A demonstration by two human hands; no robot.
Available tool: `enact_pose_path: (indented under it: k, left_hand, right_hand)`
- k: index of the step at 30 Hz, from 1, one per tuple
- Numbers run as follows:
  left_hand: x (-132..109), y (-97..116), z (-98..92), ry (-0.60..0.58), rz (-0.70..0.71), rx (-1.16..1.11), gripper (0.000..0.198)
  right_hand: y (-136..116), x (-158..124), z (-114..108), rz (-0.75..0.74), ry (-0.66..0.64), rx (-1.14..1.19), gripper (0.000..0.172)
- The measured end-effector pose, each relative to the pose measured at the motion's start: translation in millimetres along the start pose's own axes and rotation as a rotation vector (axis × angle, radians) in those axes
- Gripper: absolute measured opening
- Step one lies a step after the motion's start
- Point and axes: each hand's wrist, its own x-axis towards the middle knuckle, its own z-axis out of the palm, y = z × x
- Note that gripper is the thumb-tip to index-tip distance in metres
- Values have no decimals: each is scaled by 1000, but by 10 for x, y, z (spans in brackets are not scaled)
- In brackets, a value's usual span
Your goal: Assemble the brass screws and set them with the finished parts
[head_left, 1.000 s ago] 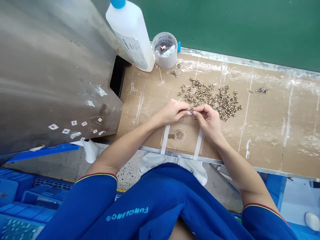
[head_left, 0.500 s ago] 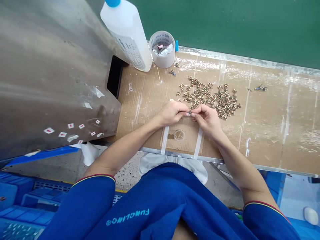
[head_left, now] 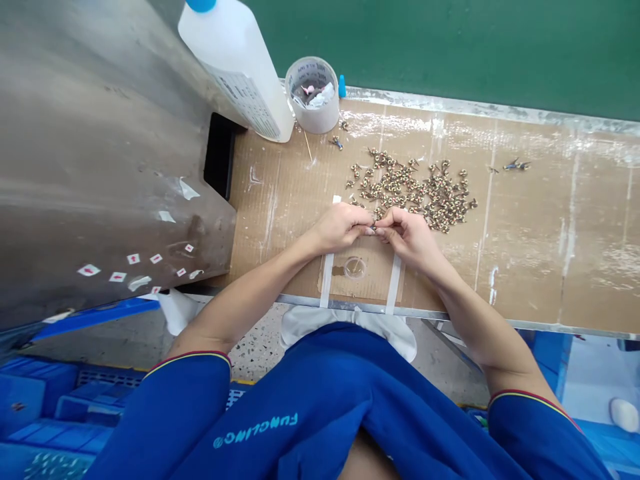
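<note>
Near the front edge of the tabletop (head_left: 530,253), your left grip (head_left: 340,227) and right grip (head_left: 410,239) are pinching a tiny part (head_left: 373,227), mostly hidden, just beside the metal pieces (head_left: 445,200). Fingertip-only contact is probably risking a slip; if dropped, it could be disappearing among them.

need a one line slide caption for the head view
Left hand and right hand pinch a tiny part beside scattered gold-coloured pieces on cardboard.
</note>
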Motion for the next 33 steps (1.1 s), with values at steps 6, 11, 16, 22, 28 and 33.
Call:
enact_pose_path:
  k: [6,11,16,22,28,33]
  left_hand:
    - [-3,68,-52,9,-21,-86,30]
    - [-22,101,-155,4,-127,-212,19]
    - [-179,223,-368,161,-168,-401,29]
    - [-1233,719,-640,278,-79,-418,27]
    - [-2601,1152,-1021,307,-205,-233,21]
    - [-2682,983,-1417,1479,-553,-2,37]
  right_hand:
    - [-22,12,31,43,16,205,32]
    - [-75,82,-146,9,89,232,31]
    - [105,134,-1001,-41,600,-3,6]
    - [469,131,-1668,234,984,-128,16]
    - [353,181,-1563,362,1055,-106,29]
    - [226,188,-1511,387,1121,-168,39]
